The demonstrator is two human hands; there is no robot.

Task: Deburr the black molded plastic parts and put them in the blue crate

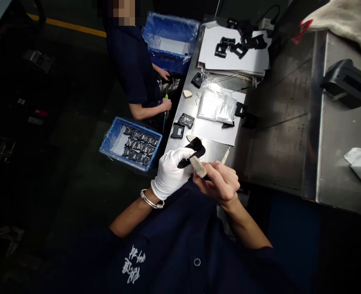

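A: Where are the edges?
B: The desk (pixel 212 153) is a narrow metal strip running away from the wearer. Its left edge borders a blue bin (pixel 131 165) of wrapped black parts, and farther along a co-worker (pixel 129 69) sits close to that side.

A: And on the right?
B: A steel ledge (pixel 313 134) runs along there, well apart from the hands, with a dark grey device (pixel 348 83) past it.

A: How much room ahead of the hands?
B: A little metal shows between them and a white sheet (pixel 213 132). A clear plastic bag (pixel 217 104) lies over that sheet, and a loose black piece (pixel 178 130) sits near the left edge.

A: What are the hands doing?
B: The gloved left hand (pixel 172 171) is closed around a black part (pixel 200 149), thumb on top. The bare right hand (pixel 218 181) pinches a pale pad (pixel 198 166).

A: So where's the part?
B: Raised in front of the chest, sticking out beyond the left fingers. The pad overlaps its near side; I can't tell whether they're touching.
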